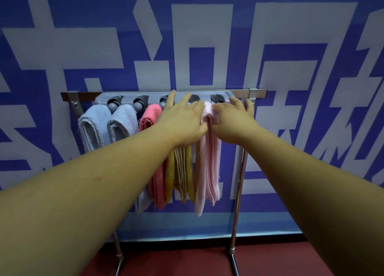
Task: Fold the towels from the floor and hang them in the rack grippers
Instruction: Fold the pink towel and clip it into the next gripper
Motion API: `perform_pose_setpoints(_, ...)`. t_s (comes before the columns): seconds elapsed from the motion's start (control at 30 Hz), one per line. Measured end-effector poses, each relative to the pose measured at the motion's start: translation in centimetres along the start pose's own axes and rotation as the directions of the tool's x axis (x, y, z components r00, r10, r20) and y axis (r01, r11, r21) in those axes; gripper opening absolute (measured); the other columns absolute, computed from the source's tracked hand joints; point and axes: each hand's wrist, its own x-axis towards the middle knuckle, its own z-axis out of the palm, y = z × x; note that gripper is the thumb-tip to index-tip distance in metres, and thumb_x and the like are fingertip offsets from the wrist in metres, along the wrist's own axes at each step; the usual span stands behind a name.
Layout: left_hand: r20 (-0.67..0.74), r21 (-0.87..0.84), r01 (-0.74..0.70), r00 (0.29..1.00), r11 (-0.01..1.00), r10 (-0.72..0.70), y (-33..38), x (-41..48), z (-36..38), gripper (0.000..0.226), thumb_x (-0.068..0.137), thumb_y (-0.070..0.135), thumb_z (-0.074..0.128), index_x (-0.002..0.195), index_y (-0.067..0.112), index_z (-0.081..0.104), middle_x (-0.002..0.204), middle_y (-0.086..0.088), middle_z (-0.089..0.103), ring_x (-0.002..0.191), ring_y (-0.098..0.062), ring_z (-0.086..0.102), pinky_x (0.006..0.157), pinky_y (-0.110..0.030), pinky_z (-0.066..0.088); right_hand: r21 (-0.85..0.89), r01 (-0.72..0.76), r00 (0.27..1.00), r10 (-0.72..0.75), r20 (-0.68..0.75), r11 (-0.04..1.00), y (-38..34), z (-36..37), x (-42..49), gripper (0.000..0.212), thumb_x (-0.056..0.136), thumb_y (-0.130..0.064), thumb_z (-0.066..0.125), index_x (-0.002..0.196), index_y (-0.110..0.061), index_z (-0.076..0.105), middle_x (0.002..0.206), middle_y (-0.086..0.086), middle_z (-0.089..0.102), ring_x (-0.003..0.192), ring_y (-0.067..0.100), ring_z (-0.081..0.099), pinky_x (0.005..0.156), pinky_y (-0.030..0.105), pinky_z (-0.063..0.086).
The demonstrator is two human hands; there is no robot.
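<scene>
A grey gripper rack sits on a metal bar at chest height. From it hang two pale blue towels, a coral pink towel, a yellow towel and a light pink towel. My left hand lies flat over the top of the yellow towel, fingers reaching the rack. My right hand presses the top of the light pink towel at the rightmost gripper, thumb pinching its fold. Both hands hide the two right grippers' balls.
The rack stands on a chrome frame with legs on a dark red floor. Directly behind is a blue wall with large white shapes.
</scene>
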Motion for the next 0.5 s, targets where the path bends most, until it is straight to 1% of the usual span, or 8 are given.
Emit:
perform_pose_setpoints(0.07,-0.015,-0.008,0.008,1.0,1.0,-0.008,-0.1,-1.1,-0.8,0.062,0.105,0.045,0.035,0.159,0.014,0.037,0.167,-0.007,0.04,0.164,-0.029,0.013,0.131,-0.059,0.003,-0.023,-0.021,1.0,0.021,0.005,1.0,-0.2,-1.1,-0.8,0.044,0.102,-0.053,0.044,0.133,-0.024,0.059,0.147,0.0,0.056,0.158,0.029,0.018,0.126,0.063,0.002)
perform_pose_setpoints(0.1,-0.023,-0.003,0.013,1.0,1.0,-0.013,-0.2,-1.6,-1.2,0.061,0.105,0.045,0.035,0.157,0.014,0.038,0.168,-0.007,0.038,0.164,-0.03,0.013,0.131,-0.057,0.006,-0.038,-0.04,0.999,0.04,0.017,0.998,-0.2,-1.7,-1.1,0.044,0.101,-0.051,0.046,0.134,-0.025,0.058,0.149,0.002,0.055,0.158,0.029,0.018,0.126,0.063,0.003)
perform_pose_setpoints(0.2,-0.011,0.005,0.043,0.999,0.999,-0.042,-0.6,-3.5,-2.5,0.064,0.105,0.045,0.034,0.159,0.011,0.036,0.17,-0.01,0.033,0.164,-0.031,0.01,0.132,-0.054,0.011,-0.078,-0.091,0.991,0.098,0.092,0.993,-0.3,-3.6,-2.5,0.042,0.096,-0.033,0.054,0.137,-0.024,0.055,0.154,0.005,0.05,0.159,0.03,0.017,0.126,0.063,0.004)
perform_pose_setpoints(0.3,0.029,-0.001,0.076,0.997,0.997,-0.076,-0.7,-5.8,-3.7,0.068,0.103,0.044,0.036,0.162,0.011,0.031,0.172,-0.013,0.027,0.163,-0.033,0.01,0.131,-0.053,0.013,-0.131,-0.112,0.98,0.131,0.147,0.985,-0.6,-5.3,-4.4,0.052,0.093,-0.024,0.056,0.144,-0.022,0.05,0.155,0.007,0.049,0.157,0.031,0.02,0.125,0.062,0.008)
perform_pose_setpoints(0.37,0.043,-0.02,0.101,0.994,0.995,-0.1,-0.6,-7.5,-4.1,0.069,0.103,0.048,0.038,0.161,0.011,0.031,0.171,-0.013,0.027,0.162,-0.034,0.012,0.13,-0.054,0.015,-0.158,-0.108,0.977,0.134,0.166,0.982,-1.0,-6.2,-6.1,0.059,0.093,-0.025,0.058,0.151,-0.022,0.045,0.157,0.008,0.048,0.157,0.032,0.021,0.126,0.062,0.01)
perform_pose_setpoints(0.4,0.069,-0.032,0.117,0.991,0.993,-0.114,-0.5,-8.4,-4.3,0.073,0.103,0.052,0.039,0.163,0.012,0.027,0.173,-0.013,0.023,0.162,-0.034,0.011,0.131,-0.054,0.014,-0.163,-0.102,0.976,0.13,0.173,0.981,-1.2,-6.6,-7.0,0.062,0.095,-0.027,0.059,0.155,-0.022,0.042,0.159,0.008,0.046,0.158,0.033,0.02,0.127,0.063,0.01)
perform_pose_setpoints(0.47,0.165,-0.063,0.148,0.977,0.987,-0.136,-0.1,-10.3,-5.0,0.081,0.105,0.059,0.038,0.169,0.016,0.013,0.178,-0.012,0.009,0.164,-0.034,0.001,0.132,-0.055,0.007,-0.175,-0.084,0.977,0.116,0.181,0.981,-1.6,-7.2,-8.9,0.068,0.099,-0.035,0.06,0.16,-0.022,0.035,0.164,0.009,0.041,0.159,0.035,0.019,0.127,0.063,0.012)
perform_pose_setpoints(0.5,0.21,-0.087,0.167,0.967,0.982,-0.146,0.0,-11.4,-5.5,0.083,0.106,0.061,0.038,0.17,0.019,0.007,0.179,-0.011,0.003,0.165,-0.034,-0.004,0.132,-0.055,0.004,-0.189,-0.073,0.977,0.108,0.186,0.979,-1.9,-7.5,-9.9,0.07,0.1,-0.042,0.06,0.162,-0.022,0.034,0.165,0.01,0.04,0.159,0.036,0.018,0.127,0.063,0.013)
